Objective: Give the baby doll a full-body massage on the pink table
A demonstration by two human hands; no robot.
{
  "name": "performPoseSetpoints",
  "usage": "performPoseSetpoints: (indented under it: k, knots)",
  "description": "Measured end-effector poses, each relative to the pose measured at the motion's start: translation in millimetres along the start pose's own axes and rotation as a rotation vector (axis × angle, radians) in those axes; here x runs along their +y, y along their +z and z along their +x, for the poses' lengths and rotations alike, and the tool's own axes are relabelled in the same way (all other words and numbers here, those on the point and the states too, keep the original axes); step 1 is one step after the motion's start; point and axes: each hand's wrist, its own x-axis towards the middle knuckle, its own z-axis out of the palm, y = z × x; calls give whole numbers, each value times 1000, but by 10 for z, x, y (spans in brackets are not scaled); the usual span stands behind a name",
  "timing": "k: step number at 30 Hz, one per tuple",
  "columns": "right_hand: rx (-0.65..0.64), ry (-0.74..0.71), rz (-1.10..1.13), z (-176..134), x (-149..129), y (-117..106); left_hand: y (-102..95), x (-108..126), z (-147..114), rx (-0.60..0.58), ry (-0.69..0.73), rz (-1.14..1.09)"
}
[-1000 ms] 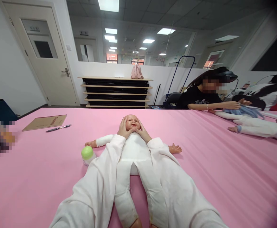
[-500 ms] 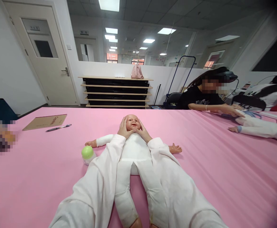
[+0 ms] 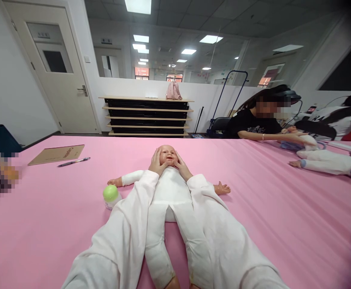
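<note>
A baby doll (image 3: 171, 188) with a white cloth body lies on its back, legs toward me and arms spread out sideways. My left hand (image 3: 157, 163) cups one side of its head, fingers along the cheek and temple and the thumb by the chin. On the other side, my right hand (image 3: 182, 166) holds the head in the same way, thumb at the lower cheek. The doll's face (image 3: 168, 154) shows between my hands. Beside the doll's arm on the left stands a small jar (image 3: 111, 196) with a green lid, close to my left sleeve.
A pink cloth (image 3: 58, 224) covers the table. A brown notebook (image 3: 56, 155) and a pen (image 3: 73, 162) lie at the left. Across on the right, a person in black (image 3: 258, 122) handles another doll (image 3: 329, 160). A low shelf (image 3: 148, 116) stands behind the table.
My thumbs have slid apart from the middle of the doll's chin outward toward its cheeks. The doll has stayed in place. The other person's hands have shifted on the second doll.
</note>
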Motion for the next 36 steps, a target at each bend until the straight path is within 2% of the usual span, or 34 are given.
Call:
performPoseSetpoints:
  k: [4, 12, 16, 27, 36]
  knots:
    - [49, -54, -103, -21, -31, 14, 16, 16, -8, 19, 22, 24]
    - [0, -6, 19, 27, 36, -17, 11, -12, -2, 21, 31, -23]
    - [18, 32, 51, 41, 60, -30, 10, -30, 15, 31, 15, -81]
    - [27, -51, -90, -55, -69, 35, 23, 6, -17, 47, 31, -27]
    - [11, 11, 36, 16, 15, -12, 33, -124, 63, 28, 60, -114]
